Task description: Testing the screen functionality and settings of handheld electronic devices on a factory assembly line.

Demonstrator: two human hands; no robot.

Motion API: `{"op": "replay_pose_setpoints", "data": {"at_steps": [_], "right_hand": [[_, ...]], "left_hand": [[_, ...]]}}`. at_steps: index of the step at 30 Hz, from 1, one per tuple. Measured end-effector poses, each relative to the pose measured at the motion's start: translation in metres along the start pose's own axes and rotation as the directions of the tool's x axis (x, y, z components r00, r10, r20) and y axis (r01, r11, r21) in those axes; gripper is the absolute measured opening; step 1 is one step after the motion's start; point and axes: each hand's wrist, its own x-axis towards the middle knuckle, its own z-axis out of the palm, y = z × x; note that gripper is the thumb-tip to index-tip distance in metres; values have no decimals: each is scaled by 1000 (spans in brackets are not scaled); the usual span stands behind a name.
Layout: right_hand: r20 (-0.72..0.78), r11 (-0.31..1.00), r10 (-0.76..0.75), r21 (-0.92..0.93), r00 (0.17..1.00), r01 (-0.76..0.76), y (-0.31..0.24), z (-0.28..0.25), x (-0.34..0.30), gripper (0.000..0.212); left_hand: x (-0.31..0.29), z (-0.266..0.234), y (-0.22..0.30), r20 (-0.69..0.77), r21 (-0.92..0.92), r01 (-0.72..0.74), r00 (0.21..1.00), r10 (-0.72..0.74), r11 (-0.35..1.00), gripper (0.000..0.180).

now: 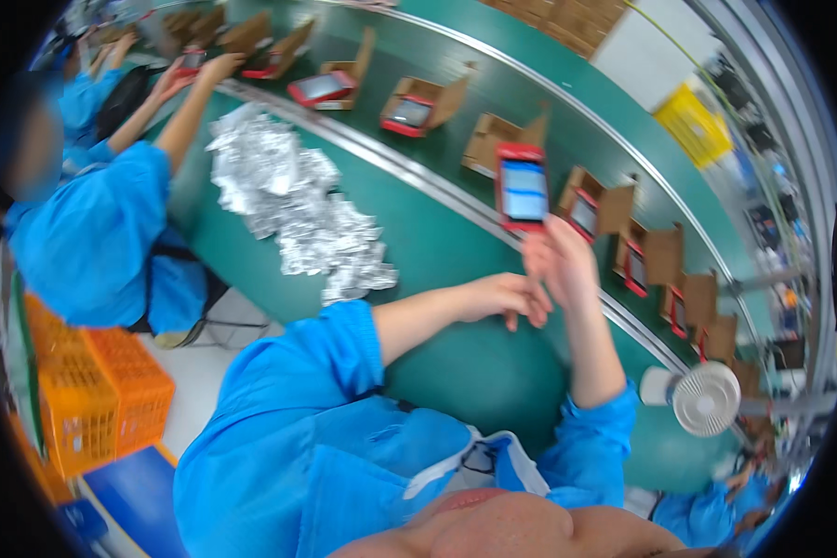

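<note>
Head view: a heap of silver foil bags point(298, 209) lies on the green table point(456, 363), near its conveyor-side edge. Open brown cartons point(420, 100) holding red devices ride the conveyor point(493, 88). Right hand point(560, 260) grasps a red-framed device point(522, 189) upright above that edge. Left hand point(507, 296) is loosely curled, empty, touching the right wrist.

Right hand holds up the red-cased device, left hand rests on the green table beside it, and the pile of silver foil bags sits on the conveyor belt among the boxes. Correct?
Not quite. The head view shows the silver foil bags piled on the green table, not on the conveyor belt. The rest stands: the right hand holds up the red-cased device, the left hand rests beside it.
</note>
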Motion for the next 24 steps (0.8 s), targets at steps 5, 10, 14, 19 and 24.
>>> {"op": "replay_pose_setpoints", "data": {"at_steps": [5,10,14,19,24], "right_hand": [[-47,978,-127,-175,991,117,4,-16,-74,38],[-55,993,-65,-99,996,59,60,-48,-86,41],[-156,950,-155,-295,976,104,76,-59,-71,38],[-194,934,-304,-251,933,252,69,-54,-44,48],[-126,920,-146,-382,981,88,66,-68,-59,49]], "left_hand": [[7,19,8,-199,-391,-86,980,8,916,47],[10,11,4,-116,-467,-113,991,65,877,71],[9,4,10,-85,-567,-95,995,56,818,68],[-1,-15,21,-199,-480,-73,980,-27,874,64],[9,-4,16,-136,-288,39,987,-81,957,55]]}}
